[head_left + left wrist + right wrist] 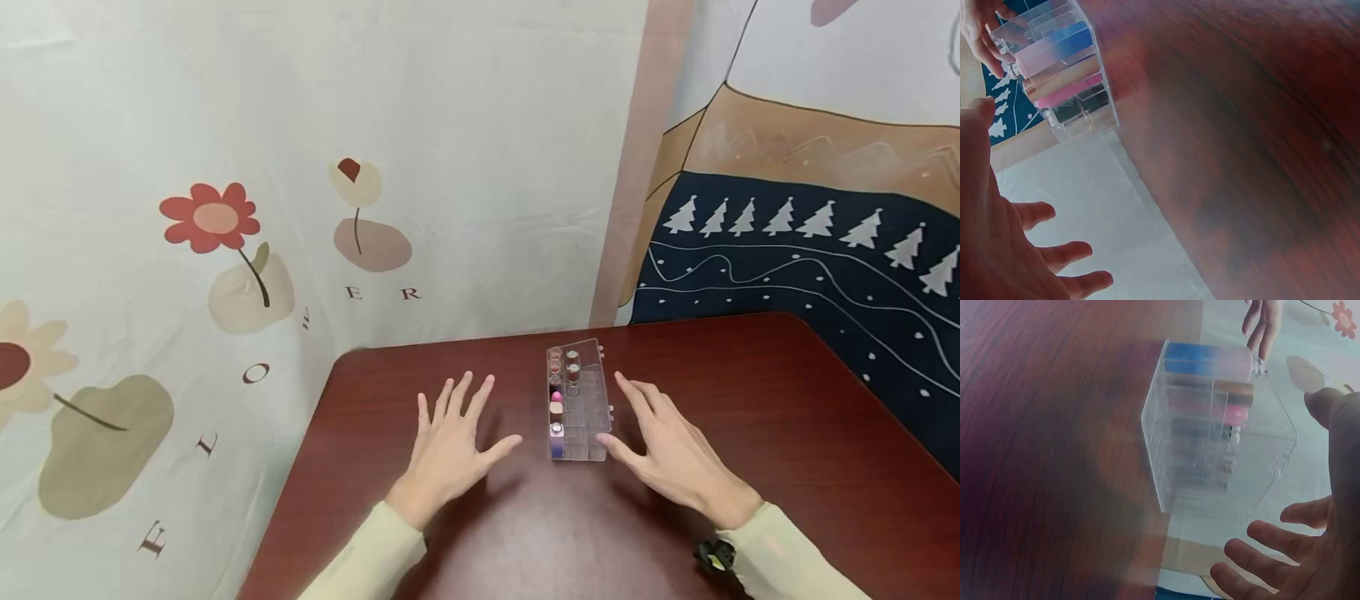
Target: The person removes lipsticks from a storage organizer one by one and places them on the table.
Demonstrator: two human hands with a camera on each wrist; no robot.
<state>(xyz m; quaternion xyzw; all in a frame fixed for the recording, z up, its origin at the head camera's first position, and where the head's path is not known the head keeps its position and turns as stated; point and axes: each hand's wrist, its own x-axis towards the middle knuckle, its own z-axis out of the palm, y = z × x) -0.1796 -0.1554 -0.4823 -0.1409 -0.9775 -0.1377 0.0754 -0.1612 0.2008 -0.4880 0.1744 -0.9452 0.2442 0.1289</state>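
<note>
A clear plastic organizer box with small compartments stands on the table. Its left column holds several small items: a blue-and-lilac one at the near end, a tan one, a pink one and darker ones. Two clear-topped pieces sit in the column beside them. To the left of the box, my left hand hovers with its fingers spread and holds nothing. My right hand is at the right side, fingers extended, its thumb close to the box's near right edge; contact is unclear.
The dark red wooden table has rounded corners. Behind it hangs a pale cloth printed with flowers and letters. At the right is a dark blue panel with white trees. A dark wrist device shows at the right sleeve.
</note>
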